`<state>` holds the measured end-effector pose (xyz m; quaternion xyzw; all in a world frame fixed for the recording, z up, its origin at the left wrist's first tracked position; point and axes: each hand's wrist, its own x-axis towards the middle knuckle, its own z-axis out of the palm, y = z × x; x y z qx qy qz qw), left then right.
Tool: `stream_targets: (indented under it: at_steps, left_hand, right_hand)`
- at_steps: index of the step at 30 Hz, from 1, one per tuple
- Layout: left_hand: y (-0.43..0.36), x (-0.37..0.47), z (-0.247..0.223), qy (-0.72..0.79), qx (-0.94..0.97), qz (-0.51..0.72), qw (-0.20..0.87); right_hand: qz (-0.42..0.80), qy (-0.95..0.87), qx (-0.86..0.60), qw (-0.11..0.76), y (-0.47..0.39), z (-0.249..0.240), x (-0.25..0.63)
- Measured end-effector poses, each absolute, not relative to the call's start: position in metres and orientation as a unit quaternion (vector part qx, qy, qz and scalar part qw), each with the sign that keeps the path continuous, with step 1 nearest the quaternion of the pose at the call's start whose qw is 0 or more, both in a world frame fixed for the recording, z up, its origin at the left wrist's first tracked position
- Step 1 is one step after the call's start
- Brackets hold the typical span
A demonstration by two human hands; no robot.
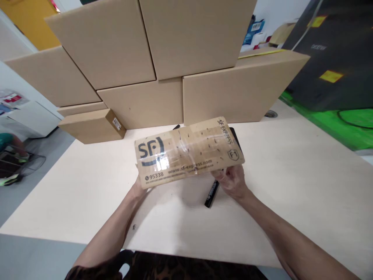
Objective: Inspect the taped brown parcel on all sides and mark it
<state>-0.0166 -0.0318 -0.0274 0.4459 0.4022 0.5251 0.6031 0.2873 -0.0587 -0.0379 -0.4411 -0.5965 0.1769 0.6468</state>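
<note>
A brown SF Express box (189,151), covered with shiny clear tape, is held up above the pale table (291,186) with its printed side facing me. My left hand (140,188) grips its left end, the fingers mostly hidden behind it. My right hand (233,181) holds the lower right edge from below. Under the box, close to my right hand, a black marker (211,193) lies on the table. Part of a dark object (236,139) shows behind the box's right end, and a small black tip (176,126) sticks out above its top edge.
Large cardboard boxes (140,105) are stacked along the table's back. A smaller closed box (93,126) with a label sits at the back left. At the back right are a round metal table fitting (271,114) and, beyond, a dark case (335,50) on something green.
</note>
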Motion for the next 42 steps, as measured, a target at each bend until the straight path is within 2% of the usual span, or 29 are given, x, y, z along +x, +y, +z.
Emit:
stream_targets:
  at_steps: [3, 8, 16, 21, 27, 30, 34, 37, 42]
  left_hand:
    - [-0.036, -0.004, -0.013, 0.376, 0.525, 0.527, 0.552]
    - [-0.040, 0.010, 0.001, 0.369, 0.566, 0.490, 0.551]
    - [-0.035, 0.010, 0.003, 0.387, 0.478, 0.531, 0.583]
    - [-0.027, 0.012, 0.002, 0.394, 0.472, 0.547, 0.568]
    - [-0.027, 0.019, -0.005, 0.415, 0.532, 0.593, 0.438]
    - [-0.025, 0.019, -0.007, 0.447, 0.607, 0.588, 0.291]
    - [-0.019, 0.022, -0.018, 0.467, 0.730, 0.490, 0.090]
    - [-0.024, 0.035, -0.026, 0.421, 0.797, 0.430, 0.050]
    - [-0.037, 0.060, -0.024, 0.243, 0.915, 0.321, 0.009]
  right_hand:
    - [0.208, -0.560, -0.452, 0.663, -0.056, -0.033, 0.286]
    - [0.212, -0.558, -0.454, 0.662, -0.059, -0.019, 0.286]
    - [0.469, -0.577, -0.330, 0.582, -0.062, -0.006, 0.286]
    - [0.483, -0.556, -0.337, 0.587, -0.063, -0.018, 0.278]
    - [0.445, -0.559, -0.377, 0.589, -0.064, -0.039, 0.270]
    - [0.490, -0.527, -0.370, 0.588, -0.063, -0.039, 0.269]
    - [0.535, -0.504, -0.344, 0.585, -0.062, -0.031, 0.269]
    - [0.552, -0.508, -0.328, 0.574, -0.063, -0.026, 0.268]
    - [0.565, -0.495, -0.324, 0.576, -0.061, -0.025, 0.268]
